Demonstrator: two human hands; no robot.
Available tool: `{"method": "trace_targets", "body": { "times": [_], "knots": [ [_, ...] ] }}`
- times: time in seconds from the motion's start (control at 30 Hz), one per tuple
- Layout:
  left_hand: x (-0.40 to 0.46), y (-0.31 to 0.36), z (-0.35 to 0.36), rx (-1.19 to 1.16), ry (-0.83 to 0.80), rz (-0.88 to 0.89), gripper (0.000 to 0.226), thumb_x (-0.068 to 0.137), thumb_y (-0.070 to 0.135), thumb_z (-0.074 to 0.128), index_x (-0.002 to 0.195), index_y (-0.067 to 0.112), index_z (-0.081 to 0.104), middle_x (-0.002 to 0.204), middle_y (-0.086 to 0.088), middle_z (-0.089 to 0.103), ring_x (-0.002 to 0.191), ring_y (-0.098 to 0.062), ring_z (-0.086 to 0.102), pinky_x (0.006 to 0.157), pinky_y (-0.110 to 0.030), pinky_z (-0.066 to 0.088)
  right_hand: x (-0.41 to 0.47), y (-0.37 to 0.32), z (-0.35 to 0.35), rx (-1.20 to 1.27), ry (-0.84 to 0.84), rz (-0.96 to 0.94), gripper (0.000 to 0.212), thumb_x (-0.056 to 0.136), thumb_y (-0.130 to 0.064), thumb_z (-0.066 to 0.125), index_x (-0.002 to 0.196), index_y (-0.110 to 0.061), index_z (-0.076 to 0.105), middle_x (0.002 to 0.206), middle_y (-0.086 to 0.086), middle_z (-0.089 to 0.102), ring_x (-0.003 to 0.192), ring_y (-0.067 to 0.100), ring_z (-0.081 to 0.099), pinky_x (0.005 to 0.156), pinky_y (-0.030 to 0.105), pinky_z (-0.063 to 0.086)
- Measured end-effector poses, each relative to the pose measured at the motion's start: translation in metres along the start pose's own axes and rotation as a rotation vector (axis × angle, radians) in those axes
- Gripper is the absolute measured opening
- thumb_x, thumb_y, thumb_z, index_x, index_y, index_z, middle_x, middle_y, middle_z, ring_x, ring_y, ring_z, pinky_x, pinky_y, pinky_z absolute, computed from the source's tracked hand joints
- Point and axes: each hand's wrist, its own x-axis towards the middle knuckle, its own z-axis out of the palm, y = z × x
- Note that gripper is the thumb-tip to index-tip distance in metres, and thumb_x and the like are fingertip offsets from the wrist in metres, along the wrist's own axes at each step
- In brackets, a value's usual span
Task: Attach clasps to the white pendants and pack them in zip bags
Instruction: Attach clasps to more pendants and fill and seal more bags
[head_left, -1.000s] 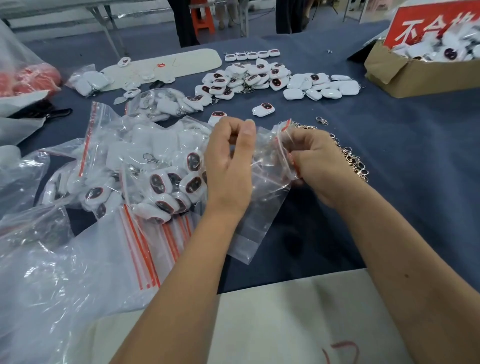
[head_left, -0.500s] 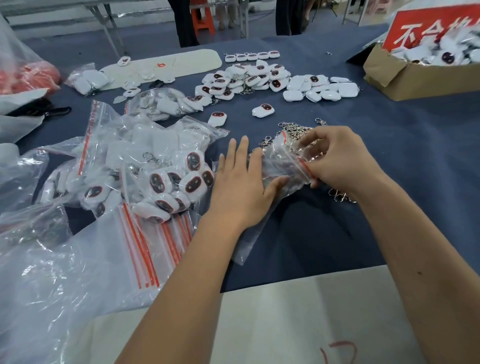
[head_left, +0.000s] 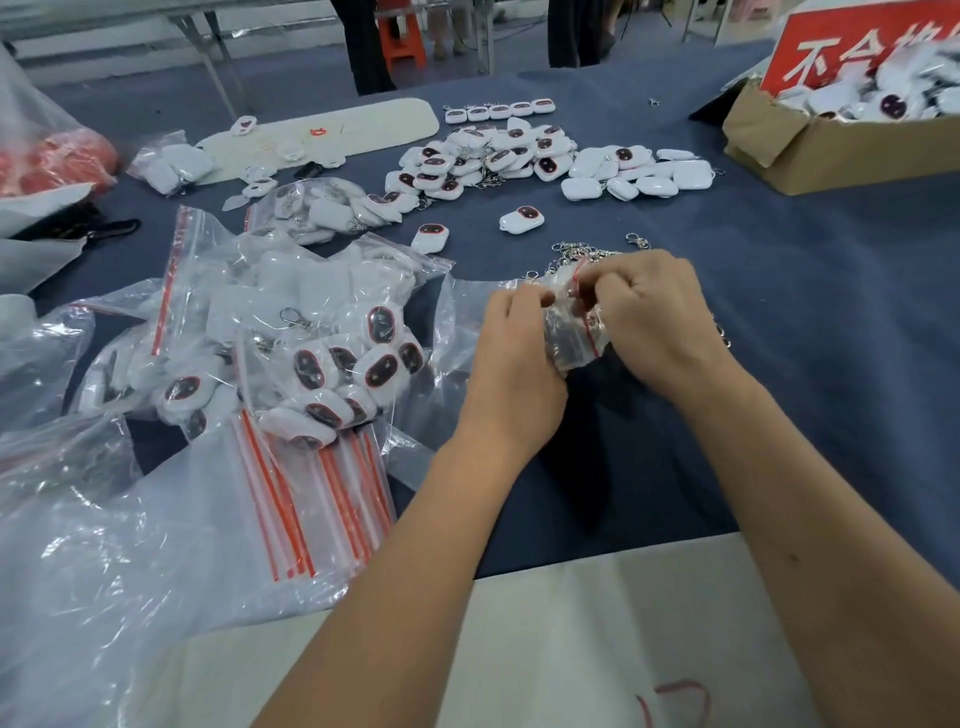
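A clear zip bag (head_left: 569, 332) with a red seal line is bunched between both hands over the blue table. My left hand (head_left: 511, 358) pinches its near side with curled fingers. My right hand (head_left: 657, 322) grips its mouth by the red strip. Metal clasps (head_left: 582, 254) lie in a heap just behind my hands, partly hidden. Two loose white pendants (head_left: 522, 218) with dark red-rimmed faces lie beyond them, and a larger pile of pendants (head_left: 498, 158) sits farther back. What the bag holds cannot be made out.
Filled zip bags of pendants (head_left: 311, 358) are heaped at the left on a stack of empty zip bags (head_left: 322, 499). A cardboard box (head_left: 831, 150) of pendants stands at the back right. A white board (head_left: 597, 639) lies along the near edge, a pale tray (head_left: 363, 127) at the back.
My left hand, flat on the bag half a second ago, has curled and now pinches it. Both hands have drawn together around the bunched bag.
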Motion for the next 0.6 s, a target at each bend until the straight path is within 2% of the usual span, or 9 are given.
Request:
{"method": "trace_targets", "body": {
  "times": [0.07,0.13,0.2,0.23,0.27,0.33,0.4,0.5,0.6],
  "knots": [
    [0.001,-0.003,-0.003,0.057,-0.014,0.024,0.051,0.077,-0.020,0.055,0.124,-0.001,0.056,0.121,-0.015,0.053,0.093,-0.007,0.038,0.085,-0.006,0.035,0.001,-0.002,0.003,0.031,0.013,0.076,0.042,0.091,-0.038,0.053,0.056,-0.014,0.049,0.049,-0.004,0.049,0.053,0.018,0.041,0.052,0.038,0.037],
    [0.001,-0.003,-0.004,0.109,-0.038,0.001,0.044,0.079,-0.015,0.057,0.121,-0.002,0.058,0.121,-0.017,0.054,0.102,-0.017,0.046,0.087,-0.013,0.037,-0.001,0.000,0.005,-0.076,-0.014,0.050,0.042,0.090,-0.046,0.069,0.062,-0.016,0.062,0.051,-0.003,0.053,0.056,0.017,0.050,0.057,0.036,0.045],
    [0.002,-0.004,-0.008,0.200,-0.048,-0.066,0.035,0.088,0.000,0.062,0.122,0.002,0.059,0.128,-0.014,0.054,0.120,-0.028,0.048,0.102,-0.028,0.038,-0.001,0.005,0.005,-0.082,-0.053,0.057,0.017,0.090,-0.031,0.075,0.085,-0.015,0.075,0.062,-0.005,0.064,0.064,0.019,0.062,0.069,0.034,0.054],
    [0.003,-0.007,-0.011,0.271,-0.042,-0.120,0.030,0.092,0.011,0.063,0.121,0.005,0.058,0.130,-0.013,0.053,0.127,-0.029,0.045,0.109,-0.033,0.036,-0.001,0.008,0.003,-0.067,-0.067,0.076,0.012,0.091,-0.025,0.073,0.099,-0.017,0.077,0.068,-0.005,0.068,0.065,0.017,0.066,0.071,0.030,0.055],
    [0.005,-0.010,-0.015,0.344,-0.036,-0.182,0.030,0.096,0.021,0.062,0.121,0.005,0.057,0.133,-0.013,0.052,0.131,-0.031,0.042,0.114,-0.038,0.033,0.000,0.011,0.001,-0.034,-0.078,0.105,0.021,0.092,-0.020,0.071,0.112,-0.019,0.075,0.070,-0.003,0.071,0.063,0.012,0.067,0.068,0.022,0.052],
    [0.007,-0.010,-0.020,0.409,-0.017,-0.305,0.043,0.101,0.034,0.056,0.128,0.001,0.052,0.143,-0.017,0.047,0.139,-0.035,0.037,0.119,-0.044,0.029,0.001,0.016,-0.002,0.075,-0.124,0.158,0.036,0.094,-0.017,0.067,0.130,-0.024,0.068,0.061,0.000,0.072,0.049,0.003,0.064,0.051,0.008,0.041],
    [0.006,-0.006,-0.021,0.425,-0.013,-0.392,0.057,0.103,0.042,0.050,0.140,-0.001,0.044,0.155,-0.022,0.035,0.147,-0.039,0.027,0.123,-0.045,0.024,0.001,0.017,-0.005,0.130,-0.183,0.177,0.046,0.096,-0.017,0.066,0.140,-0.027,0.060,0.056,-0.001,0.071,0.042,0.001,0.058,0.044,0.008,0.037],
    [0.002,0.002,-0.016,0.507,-0.021,-0.438,0.065,0.103,0.049,0.047,0.146,0.001,0.039,0.163,-0.025,0.020,0.151,-0.040,0.019,0.122,-0.044,0.021,0.002,0.020,-0.010,0.144,-0.259,0.149,0.052,0.096,-0.020,0.067,0.146,-0.029,0.055,0.057,0.000,0.071,0.042,0.003,0.055,0.044,0.012,0.040],
    [0.004,0.005,-0.019,0.479,0.132,-0.272,0.049,0.100,0.038,0.056,0.134,0.003,0.051,0.156,-0.021,0.034,0.144,-0.036,0.032,0.118,-0.040,0.028,0.002,0.021,-0.017,0.182,-0.327,0.111,0.049,0.096,-0.023,0.071,0.143,-0.031,0.058,0.058,0.003,0.070,0.045,0.004,0.055,0.052,0.020,0.044]
  ]
}}
